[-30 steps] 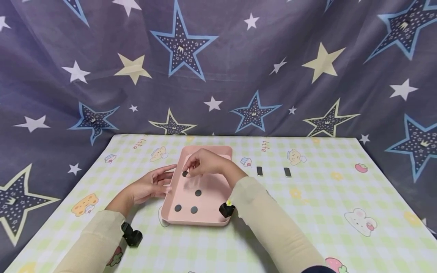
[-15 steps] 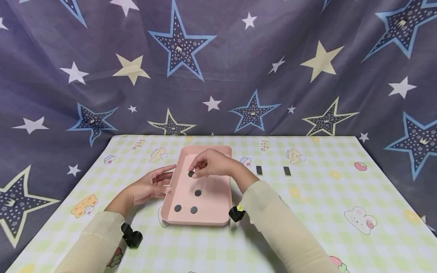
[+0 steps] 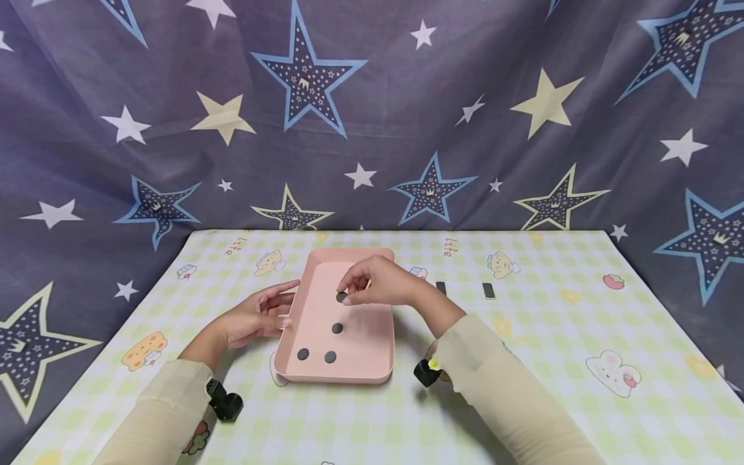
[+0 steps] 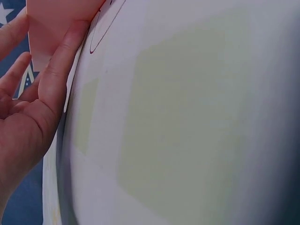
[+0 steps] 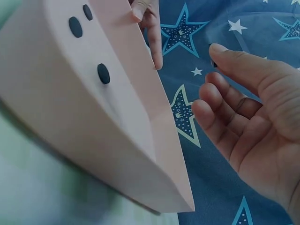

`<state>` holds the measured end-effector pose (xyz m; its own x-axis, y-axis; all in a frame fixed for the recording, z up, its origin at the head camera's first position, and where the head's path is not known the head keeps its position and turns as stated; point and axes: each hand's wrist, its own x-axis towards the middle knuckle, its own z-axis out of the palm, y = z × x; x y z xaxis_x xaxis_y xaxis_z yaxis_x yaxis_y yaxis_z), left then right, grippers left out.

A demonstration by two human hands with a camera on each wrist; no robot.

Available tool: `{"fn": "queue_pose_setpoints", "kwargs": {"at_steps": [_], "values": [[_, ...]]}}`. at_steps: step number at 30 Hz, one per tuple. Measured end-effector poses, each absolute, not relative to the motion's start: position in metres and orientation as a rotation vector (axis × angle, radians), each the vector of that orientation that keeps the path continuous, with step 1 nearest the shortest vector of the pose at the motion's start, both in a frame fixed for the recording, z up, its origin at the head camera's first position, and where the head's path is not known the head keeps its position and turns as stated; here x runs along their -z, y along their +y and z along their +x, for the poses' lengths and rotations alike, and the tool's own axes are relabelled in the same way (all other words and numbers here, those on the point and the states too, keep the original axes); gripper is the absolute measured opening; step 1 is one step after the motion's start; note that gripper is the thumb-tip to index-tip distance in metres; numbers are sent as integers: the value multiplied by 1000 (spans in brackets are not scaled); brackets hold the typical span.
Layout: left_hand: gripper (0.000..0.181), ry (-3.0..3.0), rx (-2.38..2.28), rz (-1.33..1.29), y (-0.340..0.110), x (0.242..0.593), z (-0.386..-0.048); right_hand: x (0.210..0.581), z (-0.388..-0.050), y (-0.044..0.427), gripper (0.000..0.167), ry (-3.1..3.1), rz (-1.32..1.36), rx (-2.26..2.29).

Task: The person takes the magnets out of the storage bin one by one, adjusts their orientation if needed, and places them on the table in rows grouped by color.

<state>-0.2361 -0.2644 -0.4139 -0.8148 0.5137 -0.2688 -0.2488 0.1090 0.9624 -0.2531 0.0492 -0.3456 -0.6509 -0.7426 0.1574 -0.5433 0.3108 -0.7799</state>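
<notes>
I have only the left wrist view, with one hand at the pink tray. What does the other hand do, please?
Observer: The right hand pinches a dark disc above the pink tray.
Operator: Is there something lying inside the tray also?
Observer: Yes, three more dark discs lie on its floor.
Operator: And on the right side of it?
Observer: Two small dark blocks lie on the checked tablecloth.

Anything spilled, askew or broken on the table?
Nothing stands out. The pink tray sits upright, three dark discs lie inside, the right hand pinches a fourth disc, and the left hand touches the tray's side. Two dark rectangular pieces lie on the tablecloth; no spill or damage shows.
</notes>
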Motion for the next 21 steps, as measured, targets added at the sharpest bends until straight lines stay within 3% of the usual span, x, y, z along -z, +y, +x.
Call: {"fn": "queue_pose_setpoints", "kwargs": {"at_steps": [21], "values": [[86, 1829, -1765, 275, -266, 415, -236, 353, -226, 94, 14, 2408, -1130, 1447]]}}
